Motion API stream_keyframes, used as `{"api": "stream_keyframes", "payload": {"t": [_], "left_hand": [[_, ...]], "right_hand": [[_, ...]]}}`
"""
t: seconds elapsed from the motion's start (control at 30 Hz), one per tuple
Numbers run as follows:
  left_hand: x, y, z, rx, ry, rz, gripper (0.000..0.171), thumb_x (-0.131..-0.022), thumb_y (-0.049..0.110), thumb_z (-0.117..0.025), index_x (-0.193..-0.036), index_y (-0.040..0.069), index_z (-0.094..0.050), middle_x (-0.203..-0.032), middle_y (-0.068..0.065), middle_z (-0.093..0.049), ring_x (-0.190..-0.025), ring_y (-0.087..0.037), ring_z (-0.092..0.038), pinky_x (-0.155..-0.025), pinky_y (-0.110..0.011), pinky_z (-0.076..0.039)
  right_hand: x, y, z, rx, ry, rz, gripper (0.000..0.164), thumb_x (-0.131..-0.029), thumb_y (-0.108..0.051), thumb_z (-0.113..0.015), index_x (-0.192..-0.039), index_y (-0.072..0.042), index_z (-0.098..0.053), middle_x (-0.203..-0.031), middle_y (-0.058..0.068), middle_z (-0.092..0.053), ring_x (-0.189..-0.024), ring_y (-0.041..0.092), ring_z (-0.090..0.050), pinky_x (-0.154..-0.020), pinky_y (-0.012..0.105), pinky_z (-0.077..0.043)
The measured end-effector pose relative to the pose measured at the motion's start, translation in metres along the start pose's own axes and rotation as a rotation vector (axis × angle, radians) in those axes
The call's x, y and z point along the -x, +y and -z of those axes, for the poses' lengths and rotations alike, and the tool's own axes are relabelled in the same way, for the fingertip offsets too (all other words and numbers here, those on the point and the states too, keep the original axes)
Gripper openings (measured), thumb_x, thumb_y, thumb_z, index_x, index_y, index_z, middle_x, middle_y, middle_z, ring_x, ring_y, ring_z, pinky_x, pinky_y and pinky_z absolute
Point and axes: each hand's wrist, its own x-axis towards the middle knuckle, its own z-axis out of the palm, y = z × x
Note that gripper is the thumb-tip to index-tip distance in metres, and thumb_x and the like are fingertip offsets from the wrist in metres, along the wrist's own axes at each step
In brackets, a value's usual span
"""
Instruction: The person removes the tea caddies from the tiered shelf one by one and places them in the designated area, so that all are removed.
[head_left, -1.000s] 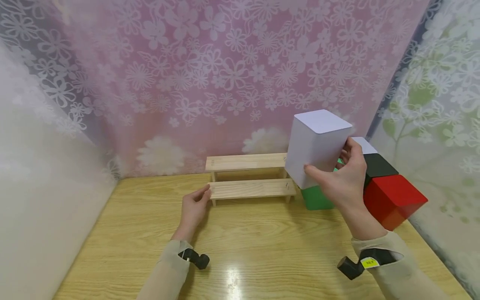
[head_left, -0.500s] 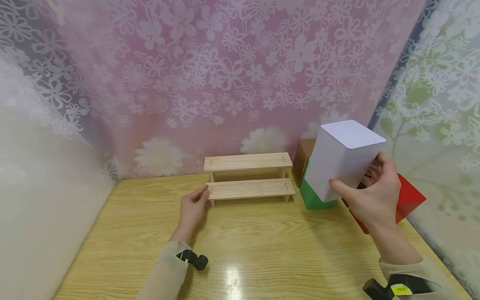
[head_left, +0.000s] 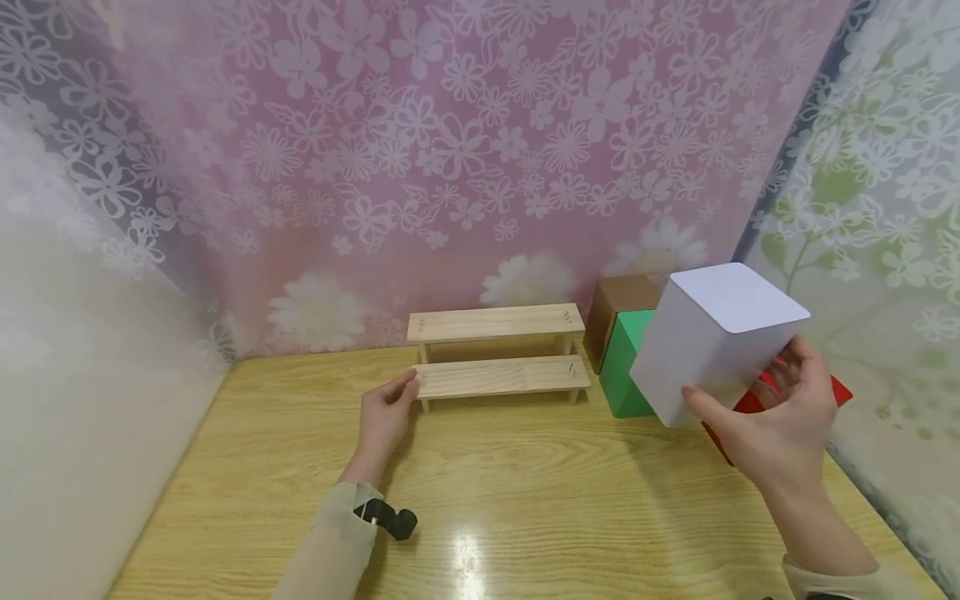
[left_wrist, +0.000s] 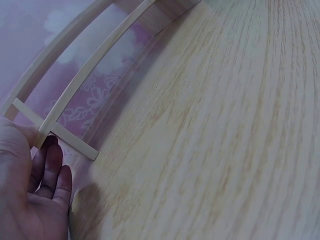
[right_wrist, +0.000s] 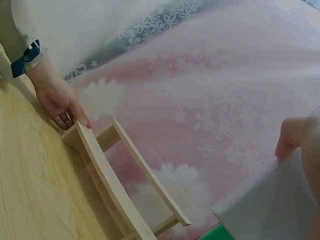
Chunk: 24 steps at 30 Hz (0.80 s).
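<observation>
A tall white box (head_left: pixel 716 350), tilted, is held in my right hand (head_left: pixel 787 425), thumb on its near side and fingers round its right side. It hangs in the air in front of a green box (head_left: pixel 626 367) and a red box (head_left: pixel 840 392), hiding parts of both. At the table's back stands a two-step wooden rack (head_left: pixel 502 377) of pale slats. My left hand (head_left: pixel 386 417) pinches the left end of its front slat; the left wrist view shows the thumb on top and fingertips below the slat (left_wrist: pixel 85 70).
A brown box (head_left: pixel 622 298) stands behind the green one, right of the rack. The wood-grain table (head_left: pixel 450 475) stretches in front. A pink flowered curtain (head_left: pixel 420 167) hangs behind, and pale sheets (head_left: pixel 885 292) close off both sides.
My right hand has carried the white box rightward and down, away from the rack, uncovering the brown and green boxes. My left hand and the rack have stayed in place.
</observation>
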Motion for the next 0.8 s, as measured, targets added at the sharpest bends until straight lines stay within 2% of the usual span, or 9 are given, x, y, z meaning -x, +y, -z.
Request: {"api": "stream_keyframes", "payload": {"t": [0.13,0.37,0.6,0.8], "left_hand": [[0.000,-0.001,0.000,0.001,0.003,0.001,0.030,-0.104,0.021,-0.073,-0.131,0.008,-0.076,-0.131,-0.014,-0.072,-0.121,-0.025,-0.065,-0.083,-0.016,-0.053],[0.000,0.001,0.001,-0.004,0.005,0.010,0.031,-0.104,0.021,-0.072,-0.132,0.008,-0.076,-0.132,-0.014,-0.071,-0.122,-0.025,-0.064,-0.084,-0.016,-0.053],[0.000,0.001,0.000,-0.003,0.004,0.006,0.030,-0.104,0.020,-0.072,-0.131,0.007,-0.076,-0.131,-0.014,-0.072,-0.122,-0.024,-0.065,-0.085,-0.017,-0.054],[0.000,0.001,-0.003,-0.007,0.008,0.009,0.030,-0.104,0.019,-0.073,-0.131,0.006,-0.076,-0.129,-0.015,-0.072,-0.120,-0.023,-0.065,-0.083,-0.016,-0.054]], "right_hand": [[0.008,0.004,0.007,-0.003,0.010,-0.001,0.102,-0.061,0.019,-0.089,-0.150,-0.013,-0.052,-0.130,0.000,-0.061,-0.112,0.016,-0.060,-0.086,0.013,-0.051],[0.027,0.024,0.008,-0.029,0.047,0.051,0.107,-0.056,0.023,-0.088,-0.151,-0.009,-0.051,-0.132,0.005,-0.063,-0.111,0.019,-0.062,-0.090,0.015,-0.051],[0.050,0.054,0.002,-0.020,0.033,0.037,0.110,-0.061,0.020,-0.089,-0.155,-0.013,-0.043,-0.145,0.003,-0.055,-0.120,0.021,-0.057,-0.094,0.016,-0.050],[0.064,0.081,-0.005,0.034,0.031,0.003,0.109,-0.064,0.016,-0.091,-0.156,-0.013,-0.041,-0.145,-0.003,-0.053,-0.121,0.016,-0.054,-0.093,0.015,-0.048]]}}
